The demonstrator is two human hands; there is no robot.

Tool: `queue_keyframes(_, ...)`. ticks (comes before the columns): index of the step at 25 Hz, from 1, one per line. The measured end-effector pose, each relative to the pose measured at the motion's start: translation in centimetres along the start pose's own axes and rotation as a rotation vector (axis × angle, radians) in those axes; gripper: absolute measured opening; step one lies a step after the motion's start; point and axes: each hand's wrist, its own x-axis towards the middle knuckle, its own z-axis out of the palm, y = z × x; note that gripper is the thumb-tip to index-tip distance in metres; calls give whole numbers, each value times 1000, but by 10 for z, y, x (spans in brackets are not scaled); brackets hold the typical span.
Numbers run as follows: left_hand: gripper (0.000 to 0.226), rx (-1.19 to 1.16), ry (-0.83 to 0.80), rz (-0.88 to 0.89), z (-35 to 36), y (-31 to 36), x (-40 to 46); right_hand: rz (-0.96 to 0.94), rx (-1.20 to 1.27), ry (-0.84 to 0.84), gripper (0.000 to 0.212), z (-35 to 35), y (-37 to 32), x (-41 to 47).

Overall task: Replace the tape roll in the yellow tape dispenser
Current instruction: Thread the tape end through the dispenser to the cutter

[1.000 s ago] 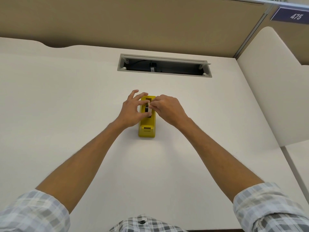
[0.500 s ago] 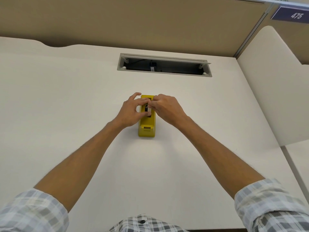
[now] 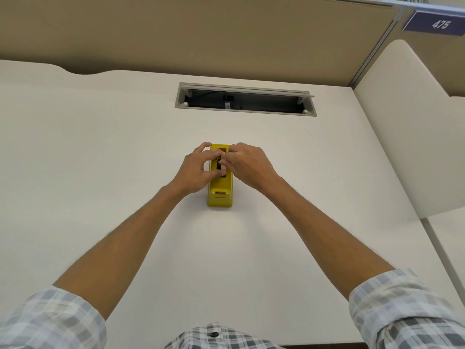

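A yellow tape dispenser (image 3: pixel 220 191) stands lengthwise in the middle of the white desk (image 3: pixel 100 152), its cutter end toward me. My left hand (image 3: pixel 195 170) grips its left side, fingers curled over the top slot. From the right, my right hand (image 3: pixel 247 165) reaches in, its fingertips pinching something small at the dark slot. A black part (image 3: pixel 219 165) shows between the fingers. Whether it is the tape roll or its core I cannot tell, since the fingers hide most of the slot.
An open cable tray (image 3: pixel 245 100) is recessed into the desk behind the dispenser. A tan partition wall (image 3: pixel 201 34) rises at the back, and a cream divider panel (image 3: pixel 407 127) borders the desk on the right. A sign reading 475 (image 3: pixel 437 23) hangs top right.
The fingers of my left hand have curled down from a spread pose onto the dispenser's top. Both hands have closed in a little tighter over the slot. The dispenser has not moved.
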Motion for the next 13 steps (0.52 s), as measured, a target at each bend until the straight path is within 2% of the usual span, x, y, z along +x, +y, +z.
queue_keyframes(13,40,-9,-7,39,1,-4,2,85,-8,74,21,3,-6,1)
